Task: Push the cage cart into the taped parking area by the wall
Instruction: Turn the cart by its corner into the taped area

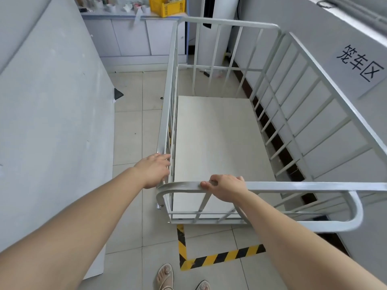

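Note:
The white metal cage cart (293,187) stands along the right wall, its pale floor panel bare and nothing inside. Yellow-and-black floor tape (219,257) forms a corner just behind the cart's near end, and the cart's base sits past that corner toward the wall. My left hand (154,169) rests on the near end of the cart's left side rail, fingers curled over it. My right hand (225,188) grips the near top bar left of its middle, thumb on the near face. A paper sign (360,62) hangs on the wall beside the cart.
A large white board (52,122) leans along the left side, leaving a tiled aisle between it and the cart. Grey cabinets (134,38) with clutter and a yellow crate (167,6) stand at the far end. My sandalled feet (182,279) are behind the tape corner.

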